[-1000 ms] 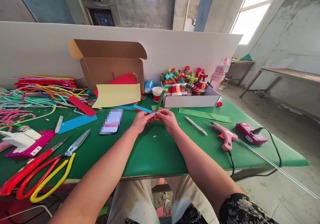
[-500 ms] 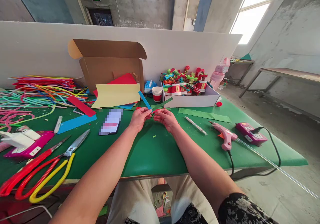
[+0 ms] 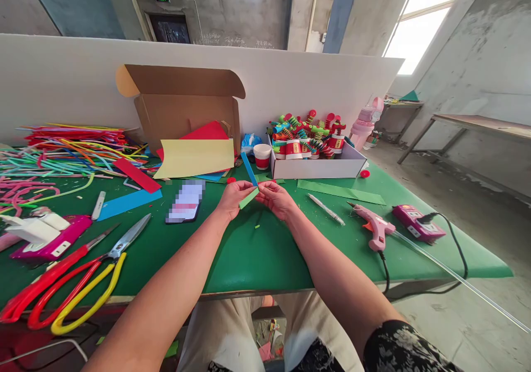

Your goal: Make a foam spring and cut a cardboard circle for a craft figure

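Observation:
My left hand [image 3: 233, 197] and my right hand [image 3: 277, 199] meet above the middle of the green table [image 3: 269, 250], fingers pinched together on two crossed paper strips. The blue strip [image 3: 248, 168] sticks up and away from the pinch. The green strip [image 3: 249, 199] lies folded down between my two hands. Both hands are closed on the joined strips.
A pink glue gun [image 3: 374, 225] and a pen [image 3: 326, 208] lie to the right. A white box of finished toys [image 3: 315, 156], a paper cup [image 3: 261, 155] and an open cardboard box [image 3: 185, 106] stand behind. Scissors [image 3: 74, 275], a phone [image 3: 186, 201] and coloured straws [image 3: 62, 150] lie left.
The green strip, which pointed up and right before, is now folded down between my hands. The blue strip has swung from flat leftward to standing upright.

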The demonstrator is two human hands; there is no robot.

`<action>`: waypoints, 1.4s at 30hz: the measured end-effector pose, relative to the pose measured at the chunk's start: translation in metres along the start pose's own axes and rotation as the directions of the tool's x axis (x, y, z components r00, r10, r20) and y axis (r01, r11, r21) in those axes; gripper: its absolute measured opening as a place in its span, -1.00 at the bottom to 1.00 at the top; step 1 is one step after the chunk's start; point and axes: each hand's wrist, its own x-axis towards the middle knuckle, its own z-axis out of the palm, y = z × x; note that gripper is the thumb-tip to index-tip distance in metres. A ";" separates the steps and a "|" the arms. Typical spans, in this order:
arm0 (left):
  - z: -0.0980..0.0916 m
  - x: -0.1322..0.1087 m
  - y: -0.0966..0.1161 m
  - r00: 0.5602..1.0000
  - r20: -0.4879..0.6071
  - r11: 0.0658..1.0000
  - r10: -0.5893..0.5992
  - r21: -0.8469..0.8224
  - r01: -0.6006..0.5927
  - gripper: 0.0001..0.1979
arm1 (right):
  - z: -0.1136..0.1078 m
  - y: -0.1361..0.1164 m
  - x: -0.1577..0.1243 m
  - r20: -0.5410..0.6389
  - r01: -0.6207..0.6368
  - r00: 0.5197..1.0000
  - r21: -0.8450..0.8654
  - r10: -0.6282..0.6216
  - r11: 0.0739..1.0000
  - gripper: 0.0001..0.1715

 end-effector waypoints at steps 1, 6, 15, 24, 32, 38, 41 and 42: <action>0.000 0.001 -0.001 1.000 -0.005 1.000 0.002 0.002 -0.002 -0.59 | 0.000 0.000 0.000 -0.003 0.011 1.000 -0.008 -0.011 1.000 -0.64; 0.000 0.001 -0.002 1.000 -0.030 1.000 -0.005 0.013 0.005 -0.57 | 0.001 0.000 0.001 -0.032 0.081 0.996 -0.084 -0.084 0.993 -0.56; -0.009 0.007 -0.005 0.999 -0.009 0.990 -0.049 0.133 0.050 -0.59 | -0.001 0.002 0.003 -0.053 0.128 0.989 -0.177 -0.139 0.976 -0.64; -0.004 0.001 -0.003 0.998 0.056 0.999 -0.030 -0.025 0.032 -0.57 | -0.006 0.003 0.008 -0.055 0.120 0.990 -0.114 -0.127 0.986 -0.72; 0.005 -0.003 0.000 1.000 -0.006 1.000 0.010 0.017 -0.010 -0.57 | -0.004 0.004 0.007 -0.069 0.094 0.993 -0.070 -0.099 0.993 -0.69; 0.003 0.001 -0.002 0.998 -0.055 0.999 0.027 0.039 -0.025 -0.56 | -0.002 0.003 0.004 -0.060 0.086 0.994 -0.089 -0.091 0.992 -0.72; 0.003 0.001 -0.003 0.998 -0.060 0.999 0.026 0.041 -0.024 -0.59 | -0.002 0.002 0.004 -0.083 0.075 0.993 -0.100 -0.084 0.992 -0.77; 0.003 0.002 -0.003 0.998 -0.056 0.999 0.022 0.034 -0.020 -0.60 | -0.002 0.001 0.004 -0.094 0.069 0.993 -0.100 -0.078 0.993 -0.79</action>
